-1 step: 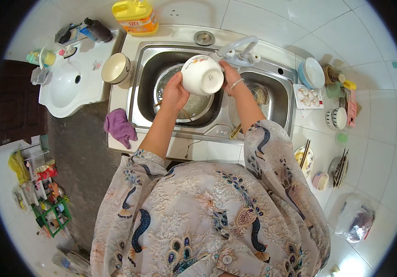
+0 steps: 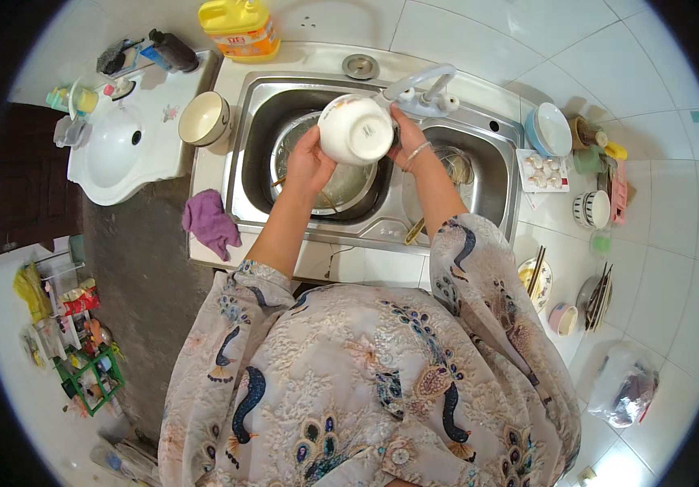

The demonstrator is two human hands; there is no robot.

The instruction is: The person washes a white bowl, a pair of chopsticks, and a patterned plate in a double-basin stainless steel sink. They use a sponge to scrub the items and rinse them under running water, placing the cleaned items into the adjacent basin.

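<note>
A white bowl point(image 2: 337, 134) with a printed pattern near its rim is tipped over, its round foot facing up toward me. My left hand point(image 2: 310, 164) grips it on the left, and my right hand point(image 2: 406, 140) holds its right side, partly hidden behind it. The bowl hangs over the left basin of the steel sink point(image 2: 234, 180), just beside the white faucet point(image 2: 408, 84). Below it, a round metal basin point(image 2: 291, 199) sits in that sink half with water and chopsticks in it.
A cream bowl point(image 2: 203, 118) and a purple cloth point(image 2: 211, 224) lie left of the sink, with a yellow jug point(image 2: 238, 31) behind. In the right basin is a strainer-like wire thing point(image 2: 457, 166). Stacked bowls point(image 2: 551, 130), an egg tray point(image 2: 543, 172) and chopsticks point(image 2: 599, 299) line the right counter.
The bowl has turned slightly in my hands, so its foot faces me more squarely and less of the printed pattern shows. Both hands keep nearly the same place.
</note>
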